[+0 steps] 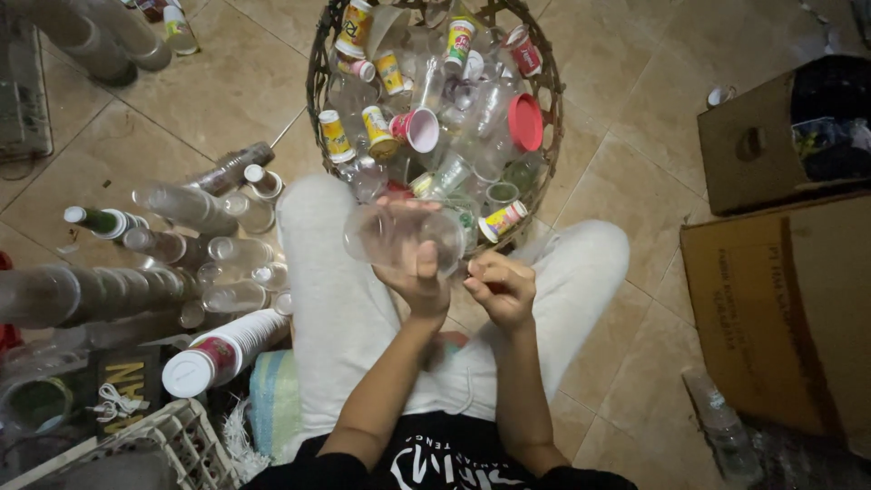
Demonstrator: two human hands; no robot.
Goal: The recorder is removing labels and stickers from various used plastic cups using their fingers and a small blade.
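My left hand (419,277) grips a clear plastic cup (399,238), held sideways just in front of my knees. My right hand (501,287) is beside it, fingers curled near the cup's rim, and I cannot tell whether it pinches anything. Right behind the cup stands a woven basket (550,100) heaped with clear cups, small printed bottles (378,127) and a red lid (525,122).
Stacks of nested clear cups (186,207) and a stack of white cups (222,352) lie on the tiled floor at my left. A plastic crate (172,446) sits at the lower left. Cardboard boxes (787,299) stand at the right, with a clear bottle (721,426) beside them.
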